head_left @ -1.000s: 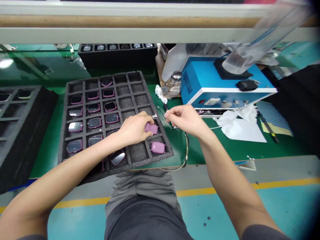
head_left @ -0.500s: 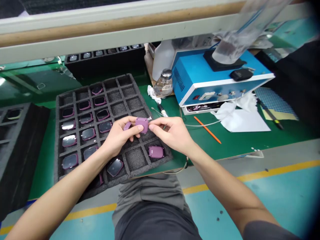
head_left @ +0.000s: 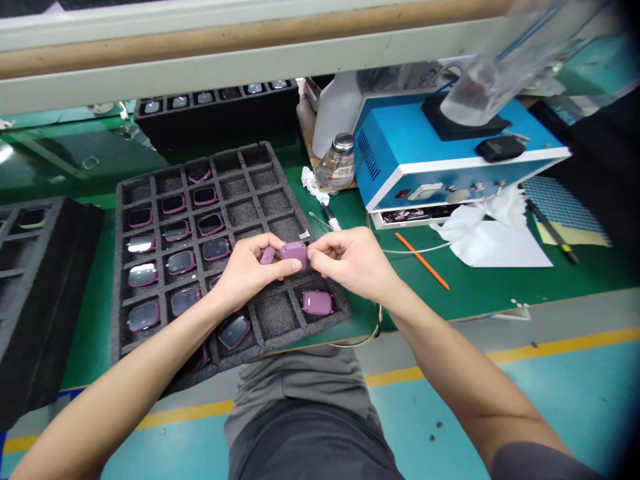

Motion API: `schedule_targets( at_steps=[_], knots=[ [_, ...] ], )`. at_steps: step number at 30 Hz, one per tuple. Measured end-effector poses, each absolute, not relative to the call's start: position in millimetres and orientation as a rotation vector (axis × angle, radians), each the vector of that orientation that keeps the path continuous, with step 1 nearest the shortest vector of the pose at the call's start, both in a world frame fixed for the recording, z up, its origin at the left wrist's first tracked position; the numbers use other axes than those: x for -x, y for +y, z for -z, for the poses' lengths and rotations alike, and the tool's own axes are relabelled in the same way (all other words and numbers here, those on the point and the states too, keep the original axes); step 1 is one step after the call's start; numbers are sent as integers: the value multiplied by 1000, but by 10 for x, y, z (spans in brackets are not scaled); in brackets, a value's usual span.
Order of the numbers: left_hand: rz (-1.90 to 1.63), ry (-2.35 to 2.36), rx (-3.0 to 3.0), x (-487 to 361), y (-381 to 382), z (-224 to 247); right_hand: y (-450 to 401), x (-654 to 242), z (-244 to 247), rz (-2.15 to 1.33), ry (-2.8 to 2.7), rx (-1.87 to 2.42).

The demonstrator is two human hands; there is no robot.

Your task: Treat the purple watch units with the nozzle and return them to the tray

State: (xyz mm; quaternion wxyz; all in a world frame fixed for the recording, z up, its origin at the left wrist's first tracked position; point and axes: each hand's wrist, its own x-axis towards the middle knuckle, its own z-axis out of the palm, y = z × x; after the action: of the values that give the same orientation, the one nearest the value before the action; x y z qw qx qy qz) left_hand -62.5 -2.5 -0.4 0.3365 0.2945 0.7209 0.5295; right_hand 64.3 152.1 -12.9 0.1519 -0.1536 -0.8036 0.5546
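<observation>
My left hand (head_left: 250, 270) is closed on a purple watch case (head_left: 294, 253), its thumb across the front lower edge. A small purple piece (head_left: 267, 255) pokes out between the fingers of the same hand. With thumb and forefinger pinched, my right hand (head_left: 353, 263) meets the right edge of the case; whatever lies in that pinch is too small to make out. Both hands are above a grey foam tray (head_left: 277, 317) whose compartments hold several purple watches with dark screens. One purple watch case (head_left: 317, 302) lies back side up in the near right compartment.
A blue machine (head_left: 400, 147) stands at the back right, beside a glass bottle (head_left: 336, 167) with a metal cap. An orange stick (head_left: 423, 261) and white paper (head_left: 500, 243) lie on the green bench. More foam trays (head_left: 45, 307) sit left and behind. A shelf beam (head_left: 250, 60) crosses overhead.
The watch case has tilted, so its edge shows more now. The small purple piece has turned more upright. My right hand stays at the case's right edge; the whole view has shifted slightly.
</observation>
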Motion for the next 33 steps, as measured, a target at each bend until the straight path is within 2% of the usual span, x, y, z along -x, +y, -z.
schedule_targets(
  at_steps=[13, 20, 23, 29, 33],
  knots=[
    [-1317, 1957, -877, 605, 22, 4, 1555, -673, 182, -1601, -2345, 427],
    [-1410, 2061, -727, 628, 58, 39, 1629, -631, 213, -1346, -2239, 657],
    [-1368, 2150, -771, 649, 56, 64, 1741, -710, 245, -1493, -2138, 754],
    [-876, 2390, -1185, 535, 87, 121, 1756, -828, 270, -1675, -2050, 814],
    [-978, 2484, -1338, 510, 53, 129, 1703, -843, 252, -1666, -2042, 776]
  ],
)
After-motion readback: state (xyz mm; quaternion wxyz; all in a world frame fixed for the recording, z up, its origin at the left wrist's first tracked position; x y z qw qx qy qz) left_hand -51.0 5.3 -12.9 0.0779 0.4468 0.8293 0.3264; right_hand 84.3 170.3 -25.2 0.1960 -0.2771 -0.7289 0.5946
